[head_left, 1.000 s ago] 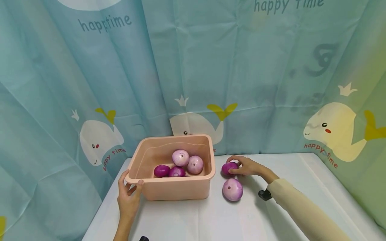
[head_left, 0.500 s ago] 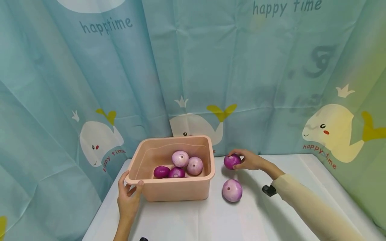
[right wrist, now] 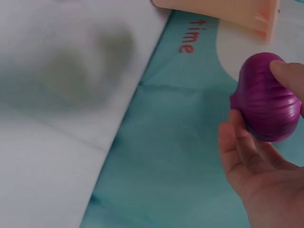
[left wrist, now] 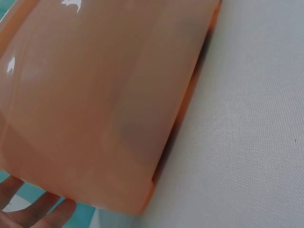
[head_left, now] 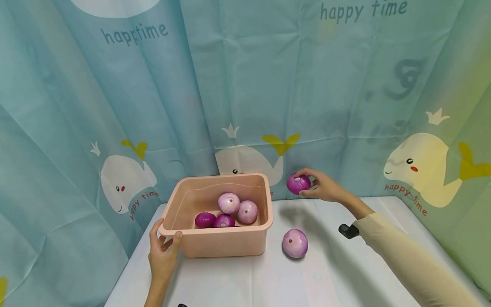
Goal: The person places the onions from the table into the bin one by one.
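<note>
A dark purple onion (head_left: 298,183) is held up above the table by my right hand (head_left: 325,187), pinched between thumb and fingers. In the right wrist view the same onion (right wrist: 267,97) shows its ridged skin, with the thumb on one side and the fingers on the other. My left hand (head_left: 163,256) grips the front left corner of a pink plastic bin (head_left: 224,243), thumb over the rim. Inside the bin lie two pale onions, one being the upper pale onion (head_left: 229,203), and darker ones such as the left purple onion (head_left: 205,220). Another pale onion (head_left: 295,243) rests on the table right of the bin.
The white table (head_left: 253,281) ends at a blue curtain (head_left: 326,106) printed with whales, which hangs close behind the bin and continues along both sides. A small black object (head_left: 348,231) shows by the right sleeve (head_left: 406,256).
My right hand has lifted the dark purple onion off the table and raised it toward the curtain. The left hand and the bin have stayed in place.
</note>
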The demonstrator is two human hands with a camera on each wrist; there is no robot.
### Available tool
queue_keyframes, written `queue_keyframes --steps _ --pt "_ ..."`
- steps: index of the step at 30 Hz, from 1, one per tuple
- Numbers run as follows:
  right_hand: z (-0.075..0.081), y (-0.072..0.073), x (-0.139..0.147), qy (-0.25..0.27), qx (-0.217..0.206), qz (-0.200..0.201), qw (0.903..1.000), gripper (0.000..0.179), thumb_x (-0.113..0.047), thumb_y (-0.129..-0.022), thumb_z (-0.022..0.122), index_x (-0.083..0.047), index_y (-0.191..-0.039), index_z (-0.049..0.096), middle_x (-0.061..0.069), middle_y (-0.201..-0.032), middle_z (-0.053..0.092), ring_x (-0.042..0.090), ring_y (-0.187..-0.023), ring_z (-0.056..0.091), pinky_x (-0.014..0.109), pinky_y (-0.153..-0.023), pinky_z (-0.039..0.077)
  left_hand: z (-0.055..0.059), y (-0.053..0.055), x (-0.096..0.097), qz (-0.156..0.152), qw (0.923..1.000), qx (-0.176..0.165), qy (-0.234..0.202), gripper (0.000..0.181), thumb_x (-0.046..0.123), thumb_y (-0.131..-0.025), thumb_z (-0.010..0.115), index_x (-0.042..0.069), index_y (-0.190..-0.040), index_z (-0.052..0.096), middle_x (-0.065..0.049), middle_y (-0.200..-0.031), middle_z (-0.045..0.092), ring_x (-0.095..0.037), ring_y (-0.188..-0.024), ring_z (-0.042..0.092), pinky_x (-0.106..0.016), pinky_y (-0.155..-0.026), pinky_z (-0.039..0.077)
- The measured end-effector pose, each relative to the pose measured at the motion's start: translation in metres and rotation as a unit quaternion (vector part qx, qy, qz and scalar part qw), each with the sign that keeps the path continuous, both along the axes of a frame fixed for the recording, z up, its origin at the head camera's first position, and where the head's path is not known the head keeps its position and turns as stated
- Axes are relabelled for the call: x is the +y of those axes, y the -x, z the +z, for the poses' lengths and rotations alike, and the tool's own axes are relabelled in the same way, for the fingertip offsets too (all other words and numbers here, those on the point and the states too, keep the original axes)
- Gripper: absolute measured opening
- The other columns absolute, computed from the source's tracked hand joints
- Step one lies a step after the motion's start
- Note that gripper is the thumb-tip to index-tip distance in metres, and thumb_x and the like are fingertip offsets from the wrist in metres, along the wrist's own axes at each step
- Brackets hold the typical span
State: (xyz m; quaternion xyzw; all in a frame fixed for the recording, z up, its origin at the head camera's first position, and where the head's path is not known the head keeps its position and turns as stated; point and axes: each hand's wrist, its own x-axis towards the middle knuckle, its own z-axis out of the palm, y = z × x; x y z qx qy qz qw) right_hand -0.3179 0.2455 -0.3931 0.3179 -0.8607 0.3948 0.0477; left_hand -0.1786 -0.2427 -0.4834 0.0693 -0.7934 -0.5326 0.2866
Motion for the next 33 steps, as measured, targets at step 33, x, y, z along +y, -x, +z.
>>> queue_keyframes --steps 33 --pt "0.073 0.007 -0.055 -0.101 -0.032 0.056 0.9928 0.046 -0.01 -0.086 0.082 -0.018 -0.128 0.065 0.007 -0.126 0.064 0.022 -0.096 0.068 0.042 -0.086 0.059 0.0 0.0 -0.001 -0.005 1.0 -0.005 -0.003 0.068 0.022 -0.099 0.07 0.022 -0.157 0.035 -0.015 -0.16 0.041 -0.042 -0.136 0.05 -0.005 -0.091 0.042"
